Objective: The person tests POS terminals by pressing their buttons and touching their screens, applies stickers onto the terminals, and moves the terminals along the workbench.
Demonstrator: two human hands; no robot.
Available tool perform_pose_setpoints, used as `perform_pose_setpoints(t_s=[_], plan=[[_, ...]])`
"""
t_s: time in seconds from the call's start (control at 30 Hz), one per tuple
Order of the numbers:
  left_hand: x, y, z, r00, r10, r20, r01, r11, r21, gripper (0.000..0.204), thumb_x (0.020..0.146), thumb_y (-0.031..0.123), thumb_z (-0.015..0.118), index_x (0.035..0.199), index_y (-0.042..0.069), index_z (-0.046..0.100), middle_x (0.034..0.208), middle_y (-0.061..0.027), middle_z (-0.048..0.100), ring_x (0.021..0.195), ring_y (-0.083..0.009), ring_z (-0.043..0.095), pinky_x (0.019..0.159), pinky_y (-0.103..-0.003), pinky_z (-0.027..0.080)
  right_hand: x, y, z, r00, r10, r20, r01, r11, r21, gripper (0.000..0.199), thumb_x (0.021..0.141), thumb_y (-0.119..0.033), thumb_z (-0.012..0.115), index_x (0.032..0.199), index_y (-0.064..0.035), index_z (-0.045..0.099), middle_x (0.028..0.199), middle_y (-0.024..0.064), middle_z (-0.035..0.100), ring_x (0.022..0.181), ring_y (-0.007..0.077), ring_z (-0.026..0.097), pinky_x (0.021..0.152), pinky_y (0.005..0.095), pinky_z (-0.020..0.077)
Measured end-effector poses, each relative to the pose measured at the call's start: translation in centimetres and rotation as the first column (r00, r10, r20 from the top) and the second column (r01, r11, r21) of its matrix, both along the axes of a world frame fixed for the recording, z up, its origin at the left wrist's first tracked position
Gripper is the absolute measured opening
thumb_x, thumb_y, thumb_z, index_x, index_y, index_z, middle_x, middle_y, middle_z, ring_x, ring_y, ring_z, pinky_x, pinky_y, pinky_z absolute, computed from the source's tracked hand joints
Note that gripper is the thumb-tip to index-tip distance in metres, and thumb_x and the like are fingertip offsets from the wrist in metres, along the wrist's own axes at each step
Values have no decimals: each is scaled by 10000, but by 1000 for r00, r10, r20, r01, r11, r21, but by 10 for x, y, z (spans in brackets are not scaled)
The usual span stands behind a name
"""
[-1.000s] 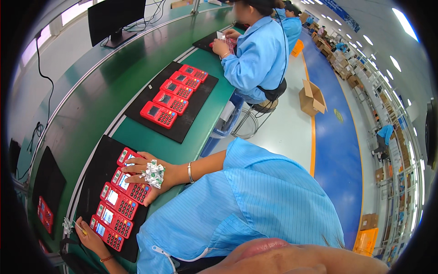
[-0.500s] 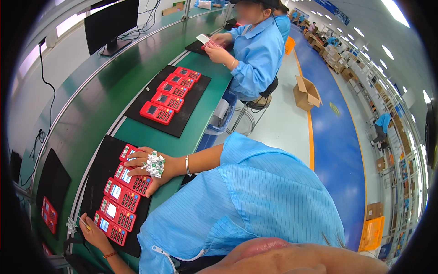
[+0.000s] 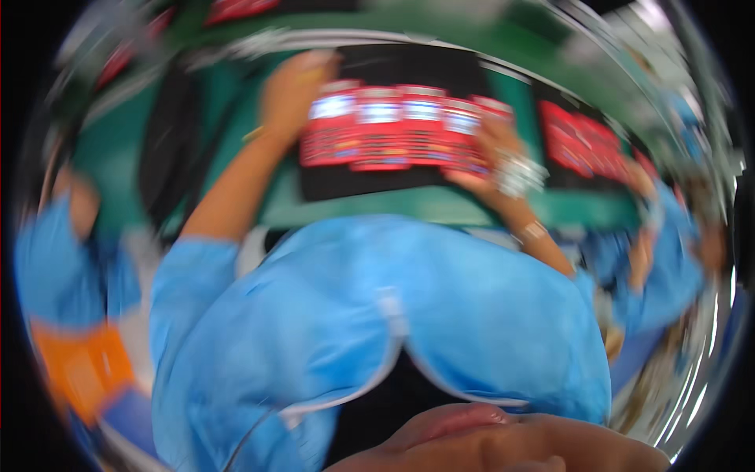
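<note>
Several red card payment terminals (image 3: 379,130) with lit screens and keypads stand side by side on a black mat (image 3: 346,185). My right hand (image 3: 497,145) lies over the right end of the row, thumb and fingers apart across the last terminals. A crumpled bunch of small white tags or stickers (image 3: 521,175) sits on the back of that hand. At the upper left corner of the row is my left hand (image 3: 292,93), beside the leftmost terminal. Its fingers are smeared by motion, so I cannot make out whether anything is in them.
To the right, another black mat (image 3: 554,175) carries more red terminals (image 3: 582,141), with a co-worker's blue sleeve (image 3: 668,259) beside it. Another person's blue sleeve (image 3: 59,259) and an orange bin (image 3: 82,366) show at left. A dark long shape (image 3: 169,149) lies on the green table (image 3: 118,157).
My view has swung round, so the terminal row now runs across the picture and is blurred. My left hand has come from beside the row to its upper corner; my right stays over the other end.
</note>
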State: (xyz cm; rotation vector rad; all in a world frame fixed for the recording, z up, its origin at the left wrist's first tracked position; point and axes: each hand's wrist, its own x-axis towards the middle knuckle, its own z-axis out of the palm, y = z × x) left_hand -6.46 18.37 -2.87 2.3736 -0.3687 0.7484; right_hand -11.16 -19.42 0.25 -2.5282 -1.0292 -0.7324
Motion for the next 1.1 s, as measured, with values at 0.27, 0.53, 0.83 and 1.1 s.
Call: perform_pose_setpoints(t_s=[0.27, 0.53, 0.83, 1.1], plan=[[-16, -19, 2, 994, 34, -104, -62, 960, -272, 179, 917, 242, 586, 990, 124, 700, 980, -113, 701, 948, -336, 671, 828, -451, 541, 26, -39, -32, 987, 161, -10, -161, 975, -156, 880, 782, -665, 710, 1361, -14, 582, 1470, 228, 518, 1343, 455, 486, 1125, 570, 378], [-17, -21, 12, 989, 19, -149, -63, 953, -298, 165, 912, 229, 591, 962, 114, 698, 925, -85, 683, 859, -322, 671, 747, -446, 538, 58, -69, -39, 960, 278, 7, -267, 928, -259, 942, 801, -684, 706, 1407, 15, 526, 1486, 301, 459, 1372, 473, 448, 1128, 579, 369], [-18, -22, 12, 983, -18, -182, -39, 953, -301, 140, 905, 207, 601, 956, 109, 686, 903, -75, 674, 843, -302, 666, 727, -435, 531, 53, -78, -36, 970, 240, -47, -242, 909, -338, 907, 874, -704, 600, 1460, -22, 479, 1527, 283, 419, 1401, 479, 413, 1137, 583, 363], [-27, -15, 17, 973, -28, -231, -36, 964, -265, 166, 921, 192, 583, 1009, 108, 695, 954, -84, 684, 879, -300, 669, 768, -433, 539, 52, -60, -24, 957, 266, -114, -289, 911, -294, 657, 893, -304, 731, 1434, -6, 507, 1514, 281, 439, 1404, 446, 430, 1155, 541, 360]])
